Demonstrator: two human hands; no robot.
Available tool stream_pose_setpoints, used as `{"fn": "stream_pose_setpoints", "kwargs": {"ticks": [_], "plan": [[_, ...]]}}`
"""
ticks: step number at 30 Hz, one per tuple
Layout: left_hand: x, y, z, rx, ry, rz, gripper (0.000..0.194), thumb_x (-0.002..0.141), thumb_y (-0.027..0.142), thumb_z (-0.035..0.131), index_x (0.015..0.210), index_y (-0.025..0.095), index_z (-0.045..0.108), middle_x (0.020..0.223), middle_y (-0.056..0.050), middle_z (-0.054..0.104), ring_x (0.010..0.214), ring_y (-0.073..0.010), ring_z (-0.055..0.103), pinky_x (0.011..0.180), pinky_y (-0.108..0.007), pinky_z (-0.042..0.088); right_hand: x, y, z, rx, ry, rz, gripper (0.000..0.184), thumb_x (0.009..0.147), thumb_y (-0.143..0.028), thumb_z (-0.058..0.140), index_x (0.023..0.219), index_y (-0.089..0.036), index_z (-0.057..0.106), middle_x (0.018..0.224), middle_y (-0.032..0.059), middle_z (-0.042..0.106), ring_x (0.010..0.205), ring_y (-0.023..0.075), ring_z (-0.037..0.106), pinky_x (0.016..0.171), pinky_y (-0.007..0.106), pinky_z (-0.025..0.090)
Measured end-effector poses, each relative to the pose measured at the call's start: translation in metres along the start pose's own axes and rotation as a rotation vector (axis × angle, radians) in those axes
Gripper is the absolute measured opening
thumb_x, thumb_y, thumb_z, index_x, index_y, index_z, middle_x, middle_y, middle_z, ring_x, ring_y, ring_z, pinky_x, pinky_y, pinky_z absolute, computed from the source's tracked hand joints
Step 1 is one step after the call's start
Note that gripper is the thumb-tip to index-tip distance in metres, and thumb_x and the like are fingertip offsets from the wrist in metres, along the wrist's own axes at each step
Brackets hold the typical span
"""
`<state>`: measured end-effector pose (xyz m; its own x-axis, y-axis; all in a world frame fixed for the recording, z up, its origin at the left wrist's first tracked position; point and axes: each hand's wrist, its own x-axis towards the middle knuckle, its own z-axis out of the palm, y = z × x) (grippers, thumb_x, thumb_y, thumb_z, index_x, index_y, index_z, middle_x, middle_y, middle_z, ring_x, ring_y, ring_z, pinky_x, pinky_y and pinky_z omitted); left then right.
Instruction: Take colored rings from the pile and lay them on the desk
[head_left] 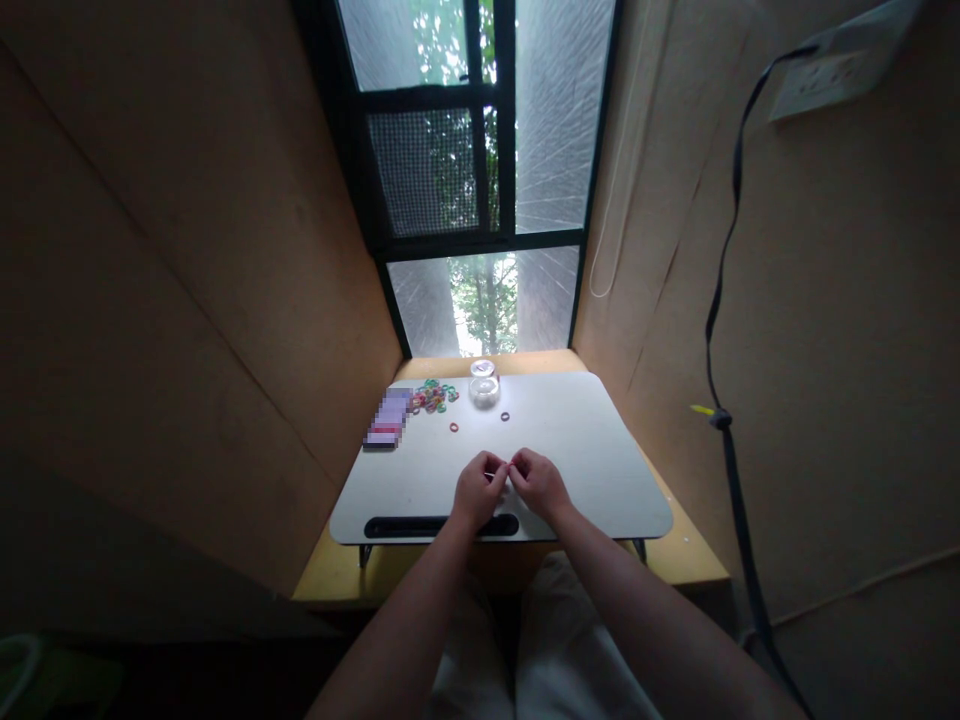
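My left hand (478, 488) and my right hand (537, 482) meet over the middle of a small white lap table (592, 450). Their fingers are pinched together on a tiny red thing (509, 466), which looks like a small rubber band. A pile of several coloured small bands (433, 396) lies at the far left of the table. Two loose red bands (454, 427) (505, 416) lie apart on the white surface beyond my hands. A small clear jar (484, 384) stands at the table's far edge.
A flat blurred purple object (388, 420) lies at the table's left side. The table stands on a yellow ledge (690, 555) between wooden walls, under a window (480, 180). A black cable (731, 420) hangs down the right wall. A dark slot (409, 526) runs along the table's near edge.
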<state>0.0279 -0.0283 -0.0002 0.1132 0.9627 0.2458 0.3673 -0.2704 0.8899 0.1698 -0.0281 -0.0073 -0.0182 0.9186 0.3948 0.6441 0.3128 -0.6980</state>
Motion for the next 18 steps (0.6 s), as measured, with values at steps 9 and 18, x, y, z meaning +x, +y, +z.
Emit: {"fn": "stream_pose_setpoints", "kwargs": {"ticks": [9,18], "plan": [[0.0016,-0.0014,-0.0017,-0.067,-0.06,0.071,0.021,0.082,0.034,0.053,0.091,0.018,0.062,0.08,-0.001,0.065,0.068,-0.0115,0.058,0.066,-0.023,0.046,0.0002,0.0014,-0.0001,0.002,-0.011,-0.001,0.015,0.079,-0.031,0.054,0.07,-0.019,0.057,0.062,-0.001,0.059,0.056,0.0116,0.05,0.055,0.022,0.034],[-0.0012,-0.0014,-0.001,-0.137,-0.118,0.02,0.028,0.083,0.036,0.05,0.099,0.017,0.064,0.066,0.001,0.062,0.055,-0.0096,0.053,0.054,-0.021,0.043,0.0006,0.0023,-0.0002,-0.013,-0.001,-0.007,0.017,0.08,-0.032,0.053,0.069,-0.019,0.056,0.06,-0.0013,0.057,0.056,0.0114,0.049,0.053,0.022,0.031]]}}
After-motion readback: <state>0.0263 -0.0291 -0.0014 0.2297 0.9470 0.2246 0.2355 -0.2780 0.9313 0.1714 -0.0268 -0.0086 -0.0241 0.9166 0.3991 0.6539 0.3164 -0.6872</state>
